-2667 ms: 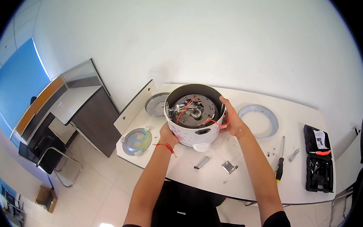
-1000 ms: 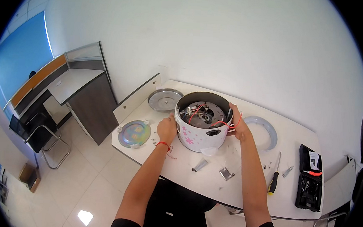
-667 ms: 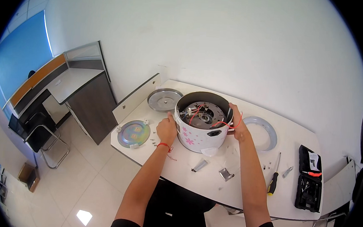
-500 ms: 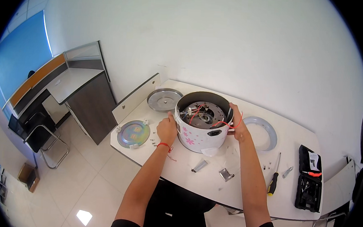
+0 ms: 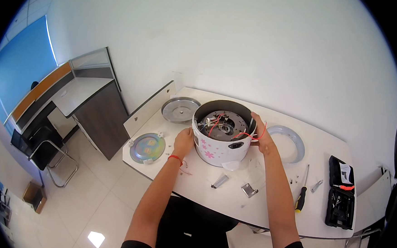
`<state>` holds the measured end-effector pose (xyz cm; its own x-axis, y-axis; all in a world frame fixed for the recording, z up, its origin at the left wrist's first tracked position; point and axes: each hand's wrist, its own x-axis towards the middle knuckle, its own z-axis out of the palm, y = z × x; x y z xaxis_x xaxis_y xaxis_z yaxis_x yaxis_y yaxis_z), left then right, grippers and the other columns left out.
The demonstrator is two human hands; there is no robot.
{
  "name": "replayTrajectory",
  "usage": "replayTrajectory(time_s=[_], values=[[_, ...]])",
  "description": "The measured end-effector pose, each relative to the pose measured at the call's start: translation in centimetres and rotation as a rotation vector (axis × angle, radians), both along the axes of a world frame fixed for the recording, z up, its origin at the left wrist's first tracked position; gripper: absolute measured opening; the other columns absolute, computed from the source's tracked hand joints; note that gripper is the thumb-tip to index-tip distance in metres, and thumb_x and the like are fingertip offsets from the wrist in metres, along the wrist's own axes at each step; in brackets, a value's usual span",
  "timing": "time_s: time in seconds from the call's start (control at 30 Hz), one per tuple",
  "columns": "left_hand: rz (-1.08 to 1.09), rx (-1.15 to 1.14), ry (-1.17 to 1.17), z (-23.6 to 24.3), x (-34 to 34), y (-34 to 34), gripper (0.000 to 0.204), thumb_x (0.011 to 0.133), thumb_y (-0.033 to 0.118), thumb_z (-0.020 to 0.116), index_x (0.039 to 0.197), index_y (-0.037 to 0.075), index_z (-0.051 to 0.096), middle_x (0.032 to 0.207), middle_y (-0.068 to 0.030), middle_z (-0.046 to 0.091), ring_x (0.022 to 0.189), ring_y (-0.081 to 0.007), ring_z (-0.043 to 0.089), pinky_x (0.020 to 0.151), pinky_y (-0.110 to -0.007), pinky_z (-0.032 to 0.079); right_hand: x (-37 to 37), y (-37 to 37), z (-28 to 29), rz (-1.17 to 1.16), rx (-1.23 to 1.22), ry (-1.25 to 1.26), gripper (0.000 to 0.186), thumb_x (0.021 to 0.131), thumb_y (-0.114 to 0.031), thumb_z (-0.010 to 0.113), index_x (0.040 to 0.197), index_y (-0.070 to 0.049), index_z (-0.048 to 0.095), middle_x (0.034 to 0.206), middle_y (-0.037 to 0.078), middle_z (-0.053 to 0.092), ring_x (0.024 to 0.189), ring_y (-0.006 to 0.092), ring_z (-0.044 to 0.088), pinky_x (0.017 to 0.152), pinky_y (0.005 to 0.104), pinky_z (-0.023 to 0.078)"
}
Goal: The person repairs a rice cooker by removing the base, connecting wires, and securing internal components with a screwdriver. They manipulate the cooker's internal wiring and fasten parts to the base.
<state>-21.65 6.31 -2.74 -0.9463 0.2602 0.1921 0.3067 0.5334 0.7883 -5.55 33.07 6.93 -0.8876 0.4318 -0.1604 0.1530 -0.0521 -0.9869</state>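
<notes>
1. Cooker [image 5: 215, 153] stands on the tabletop [image 5: 203, 188] between both hands, open side up, which exposes the red wires [image 5: 244, 134] inside.
2. The left hand [image 5: 184, 141] grasps its left wall, fingertips hidden; the right hand [image 5: 262, 134] grasps the opposite side near the rim: opposed holds, probably to steady it.
3. A wire loops over the rim beside the right hand and could get pinched.
4. The disc [image 5: 180, 110] and ring [image 5: 299, 144] flank the cooker, so sideways room looks tight.
5. The bracket [image 5: 249, 190] lies in front; the right forearm comes between cooker and screwdriver [image 5: 300, 200].

2 hands [image 5: 184, 142] [image 5: 262, 136], 1 round housing [image 5: 219, 155], 1 toolbox [image 5: 335, 171]
</notes>
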Motion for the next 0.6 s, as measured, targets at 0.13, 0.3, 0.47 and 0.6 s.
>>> replayTrajectory(time_s=[0.13,0.3,0.47,0.6], values=[[-0.135,0.105,-0.077,2.3,1.4,-0.6,0.033,0.096,0.014,0.064,0.126,0.003,0.072,0.107,-0.0236,0.076,0.094,-0.0353,0.074,0.088,-0.043,0.056,-0.1,1.2,-0.6,0.002,0.008,-0.046,0.1,0.078,-0.088,0.055,0.133,-0.006,0.068,0.117,0.02,0.069,0.108,0.0336,0.064,0.097,0.0526,0.051],[-0.228,-0.084,0.047,3.9,2.8,-2.9,0.039,0.092,0.008,0.065,0.131,0.005,0.07,0.107,-0.0197,0.078,0.091,-0.033,0.076,0.088,-0.041,0.057,0.2,2.0,-0.5,0.021,0.065,-0.118,0.089,0.08,-0.081,0.063,0.126,-0.006,0.07,0.11,0.014,0.069,0.104,0.0284,0.065,0.093,0.0467,0.055],[-0.077,0.175,0.111,5.4,4.3,-5.9,0.034,0.095,0.01,0.064,0.128,0.003,0.07,0.11,-0.0135,0.079,0.086,-0.0258,0.073,0.084,-0.037,0.057,1.0,2.5,0.6,0.115,0.013,-0.19,0.058,0.085,-0.058,0.075,0.113,-0.007,0.068,0.1,0.006,0.065,0.093,0.0194,0.064,0.081,0.0369,0.056],[0.04,0.642,0.262,12.0,10.8,-8.9,0.027,0.101,0.015,0.06,0.125,0.004,0.068,0.113,-0.0065,0.072,0.09,-0.0135,0.063,0.076,-0.028,0.051,1.8,2.6,1.5,0.192,0.014,0.044,0.053,0.082,-0.04,0.08,0.115,-0.003,0.061,0.103,0.006,0.063,0.099,0.0183,0.061,0.085,0.0394,0.055]])
